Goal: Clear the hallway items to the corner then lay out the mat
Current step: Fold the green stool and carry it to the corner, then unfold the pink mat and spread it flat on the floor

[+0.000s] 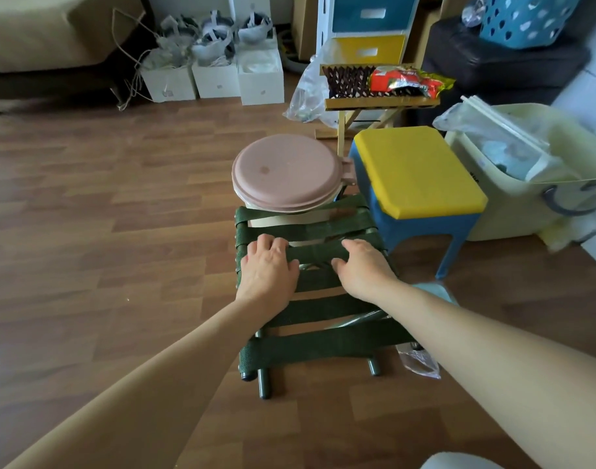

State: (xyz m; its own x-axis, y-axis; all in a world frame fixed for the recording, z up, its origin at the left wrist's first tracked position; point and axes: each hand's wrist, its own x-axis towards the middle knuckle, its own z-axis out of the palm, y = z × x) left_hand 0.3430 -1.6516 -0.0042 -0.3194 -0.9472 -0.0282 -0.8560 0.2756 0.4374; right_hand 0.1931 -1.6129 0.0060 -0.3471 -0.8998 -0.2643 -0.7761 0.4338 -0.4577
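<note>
Left hand [269,267] and right hand [366,265] both grasp one strap of the green stool [323,346] directly beneath them; its long axis runs forward, toward the pink-lidded bin [286,170] just ahead.

Dark green strap stool [318,299], pink bin lid [286,170], yellow-topped blue stool [418,170]

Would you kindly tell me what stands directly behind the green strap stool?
A pink-lidded bin stands close behind the green strap stool; its lid and the straps hide most of its body.
</note>
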